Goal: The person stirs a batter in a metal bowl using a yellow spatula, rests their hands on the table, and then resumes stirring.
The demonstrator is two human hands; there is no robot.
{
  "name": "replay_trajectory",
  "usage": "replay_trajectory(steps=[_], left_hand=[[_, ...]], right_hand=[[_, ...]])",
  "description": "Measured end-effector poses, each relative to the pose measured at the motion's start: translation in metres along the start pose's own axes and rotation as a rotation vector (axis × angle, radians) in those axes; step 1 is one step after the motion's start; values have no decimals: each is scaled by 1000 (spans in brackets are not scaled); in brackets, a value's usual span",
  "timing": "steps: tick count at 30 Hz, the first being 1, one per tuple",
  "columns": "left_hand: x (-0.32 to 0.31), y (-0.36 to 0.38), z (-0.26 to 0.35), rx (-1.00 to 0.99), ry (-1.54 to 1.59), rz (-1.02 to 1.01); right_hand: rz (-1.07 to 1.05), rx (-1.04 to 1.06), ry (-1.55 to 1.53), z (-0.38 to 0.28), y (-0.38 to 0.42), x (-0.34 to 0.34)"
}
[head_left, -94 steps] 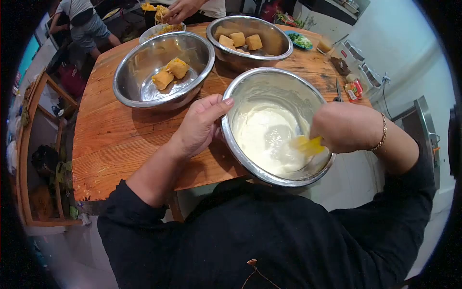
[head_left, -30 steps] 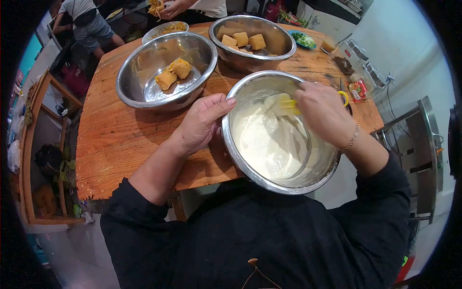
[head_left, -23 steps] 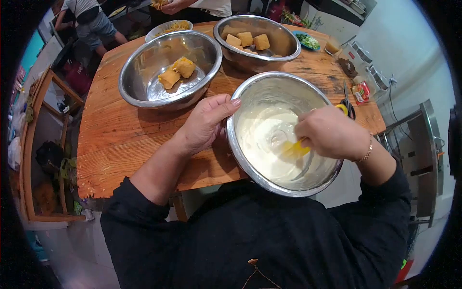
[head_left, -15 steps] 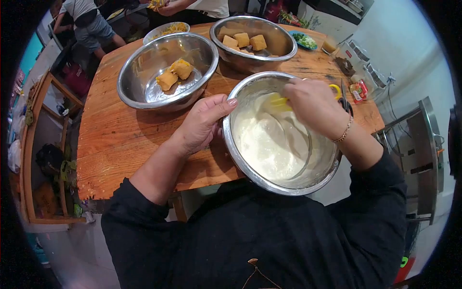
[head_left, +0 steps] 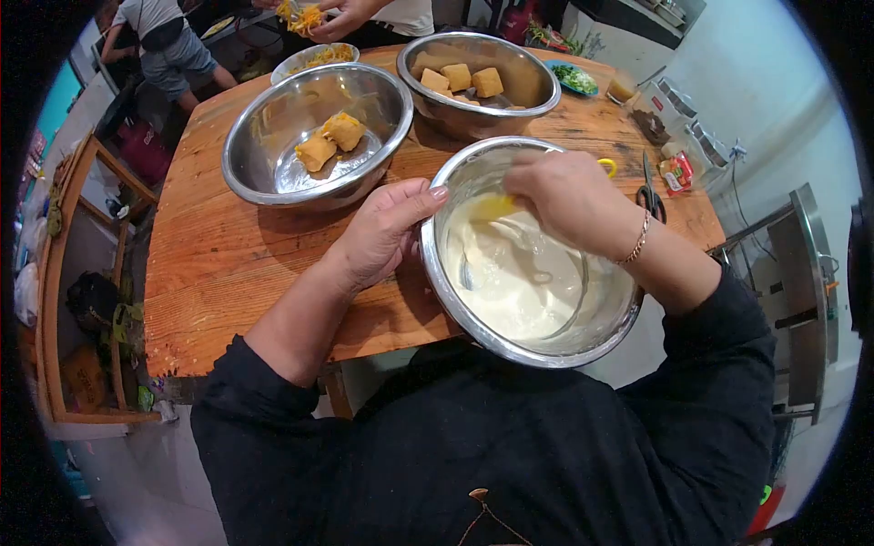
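Observation:
A steel mixing bowl (head_left: 615, 305) holds pale, creamy batter (head_left: 523, 305) and tilts toward me at the table's front edge. My left hand (head_left: 390, 229) grips its left rim, thumb over the edge and fingers outside against the wall. Inside the bowl's upper part, my right hand (head_left: 569, 196) is closed around a whisk with a yellow handle (head_left: 496, 206). The handle's yellow ring shows behind that hand. Most of the whisk's metal head is sunk in the batter, with a bit glinting at the left.
On the wooden table (head_left: 228, 273) stand a steel bowl (head_left: 238, 173) with two orange-brown blocks and another (head_left: 537, 105) with several tofu-like blocks. Scissors (head_left: 648, 196), a red packet (head_left: 676, 173) and a plate of chopped greens (head_left: 575, 78) lie right. A co-worker's hands (head_left: 341, 18) hold orange shreds.
My right hand has shifted slightly left with the whisk, and the batter's surface has swirled. My left hand stays on the rim. Across the table, the co-worker's hands have come further into view.

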State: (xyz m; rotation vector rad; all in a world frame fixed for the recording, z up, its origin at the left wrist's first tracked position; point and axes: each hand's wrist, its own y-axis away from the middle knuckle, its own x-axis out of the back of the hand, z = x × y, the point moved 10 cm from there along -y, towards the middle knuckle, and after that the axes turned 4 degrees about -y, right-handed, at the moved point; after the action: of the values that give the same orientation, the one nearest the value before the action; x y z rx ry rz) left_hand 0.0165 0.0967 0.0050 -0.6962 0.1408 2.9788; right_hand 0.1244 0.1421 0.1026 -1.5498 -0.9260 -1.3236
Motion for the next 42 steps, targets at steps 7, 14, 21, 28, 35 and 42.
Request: replay_trajectory(steps=[7, 14, 21, 28, 35, 42], left_hand=[[5, -4, -5, -29, -39, -83], [1, -4, -3, -41, 16, -63], [0, 1, 0, -23, -27, -136], [-10, 3, -8, 6, 60, -168], [-1, 3, -11, -17, 101, -225], [4, 3, -7, -28, 107, -97]], right_hand=[[-158, 126, 81, -37, 17, 36], [17, 538, 411, -94, 3, 18], [-95, 224, 690, 9, -3, 15], [-635, -138, 314, 17, 55, 17], [-80, 144, 526, 11, 4, 35], [-944, -323, 170, 23, 66, -7]])
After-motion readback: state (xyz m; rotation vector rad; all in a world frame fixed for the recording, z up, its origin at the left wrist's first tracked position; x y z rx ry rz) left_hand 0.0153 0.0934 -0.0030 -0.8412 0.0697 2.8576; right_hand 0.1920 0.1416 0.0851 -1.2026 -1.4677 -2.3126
